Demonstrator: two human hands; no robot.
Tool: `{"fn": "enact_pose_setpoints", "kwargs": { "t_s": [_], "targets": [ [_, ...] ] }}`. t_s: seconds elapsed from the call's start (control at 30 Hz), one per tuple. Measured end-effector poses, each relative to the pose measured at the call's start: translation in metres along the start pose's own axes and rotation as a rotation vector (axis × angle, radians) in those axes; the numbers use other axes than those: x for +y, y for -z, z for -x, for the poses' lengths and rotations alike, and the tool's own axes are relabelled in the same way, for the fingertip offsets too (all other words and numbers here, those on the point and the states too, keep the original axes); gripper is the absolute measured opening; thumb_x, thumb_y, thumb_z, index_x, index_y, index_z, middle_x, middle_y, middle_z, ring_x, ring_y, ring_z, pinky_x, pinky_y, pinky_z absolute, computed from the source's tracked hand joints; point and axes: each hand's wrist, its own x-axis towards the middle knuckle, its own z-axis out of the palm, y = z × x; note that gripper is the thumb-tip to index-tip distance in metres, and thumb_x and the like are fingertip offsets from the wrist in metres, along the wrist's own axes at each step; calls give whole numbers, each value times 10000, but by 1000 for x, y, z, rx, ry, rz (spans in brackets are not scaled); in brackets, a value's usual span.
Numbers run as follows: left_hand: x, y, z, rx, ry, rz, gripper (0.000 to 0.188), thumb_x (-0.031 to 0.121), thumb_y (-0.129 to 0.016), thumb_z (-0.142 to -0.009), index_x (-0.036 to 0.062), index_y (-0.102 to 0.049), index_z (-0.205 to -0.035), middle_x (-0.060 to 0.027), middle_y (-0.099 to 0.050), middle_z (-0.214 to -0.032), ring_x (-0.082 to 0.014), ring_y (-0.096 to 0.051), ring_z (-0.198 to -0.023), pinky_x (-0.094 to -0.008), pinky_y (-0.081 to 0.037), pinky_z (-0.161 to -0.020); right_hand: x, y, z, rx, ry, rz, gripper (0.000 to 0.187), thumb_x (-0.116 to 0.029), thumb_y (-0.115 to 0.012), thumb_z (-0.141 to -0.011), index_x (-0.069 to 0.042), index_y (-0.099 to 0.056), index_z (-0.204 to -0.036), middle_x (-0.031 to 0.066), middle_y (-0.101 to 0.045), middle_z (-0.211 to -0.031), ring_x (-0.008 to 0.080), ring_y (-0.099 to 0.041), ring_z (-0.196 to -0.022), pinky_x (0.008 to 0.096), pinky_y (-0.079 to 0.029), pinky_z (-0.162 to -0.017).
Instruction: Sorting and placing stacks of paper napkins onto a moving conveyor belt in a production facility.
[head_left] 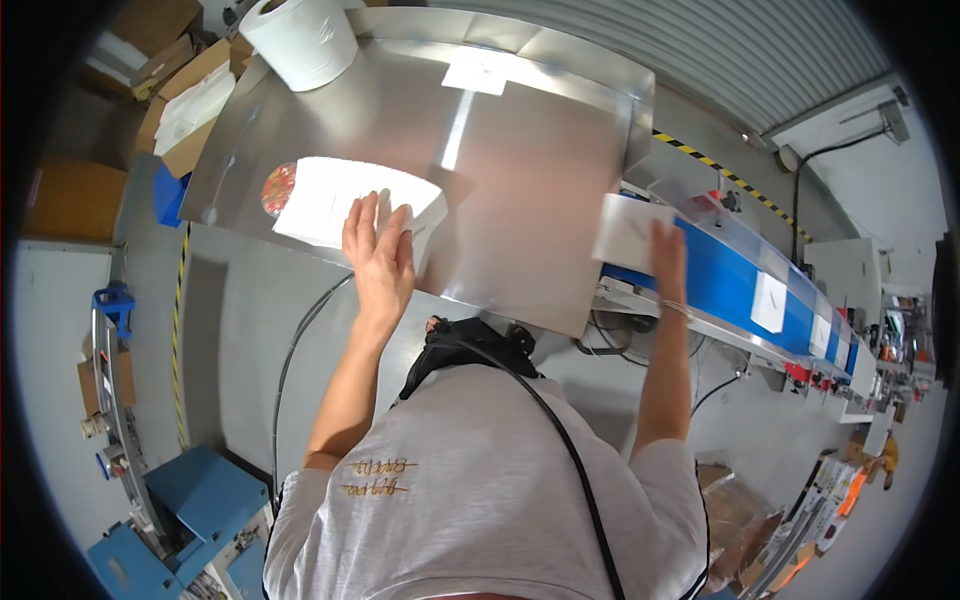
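Note:
My left hand [380,262] lies on the near right part of a stack of white flat pieces [325,202], its fingers stretched and a little apart. The stack rests on a shiny metal table [530,210], near its front left edge. From the stack's left end peeks a round red patterned thing [278,190], partly covered. At the table's right side, my right hand [668,262] is smeared by motion over a white flat piece [626,230] where the blue conveyor belt [715,268] begins. Whether its fingers grip that piece cannot be made out.
More white pieces [769,302] lie spaced along the belt. Another white piece [474,74] is at the table's back edge, and a white roll [299,40] stands at the back left. Cardboard boxes [190,115] are beyond the left edge. A black cable [283,385] hangs nearby.

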Motion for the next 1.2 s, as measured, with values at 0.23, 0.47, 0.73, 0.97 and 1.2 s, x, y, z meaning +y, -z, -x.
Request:
{"fn": "enact_pose_setpoints", "kwargs": {
  "t_s": [0.23,0.47,0.73,0.97,1.2],
  "targets": [
    [1,-3,1,37,-3,-10,298,-15,-643,-742,81,-696,-1019,-172,-467,-1343,-396,-347,-1302,-510,-247,-1065,-120,35,14,433,112,536,495,-303,-723,-771,-9,-565,-1137,209,-599,-1045,374,-570,-991,449,-455,-860],
    [2,3,0,-81,57,21,321,19,-673,-734,170,-705,-1016,-154,-401,-1414,-394,-247,-1365,-550,-110,-1097,-300,-88,25,-537,563,-416,443,-251,-694,-812,-91,-540,-1195,125,-487,-1291,288,-468,-1194,366,-399,-981],
    [-18,10,1,-44,54,-32,407,102,-663,-804,98,-600,-1206,-202,-361,-1425,-383,-269,-1356,-527,-166,-1099,-247,-66,35,-499,-45,-784,341,-274,-585,-940,9,-542,-1125,68,-610,-996,117,-563,-947,265,-464,-834],
    [-20,5,2,-1,7,-32,347,16,-638,-782,108,-661,-1115,-158,-466,-1347,-368,-361,-1299,-527,-217,-1084,-55,33,5,-6,-238,-93,503,-452,-537,-920,-30,-559,-1194,202,-596,-1191,345,-558,-1133,446,-416,-954],
    [-12,5,0,24,32,10,308,8,-650,-748,128,-700,-1027,-154,-448,-1368,-382,-312,-1333,-523,-197,-1088,-153,11,10,260,185,377,561,-276,-729,-771,-20,-521,-1225,179,-558,-1234,342,-551,-1093,404,-430,-945]
  ]
}}
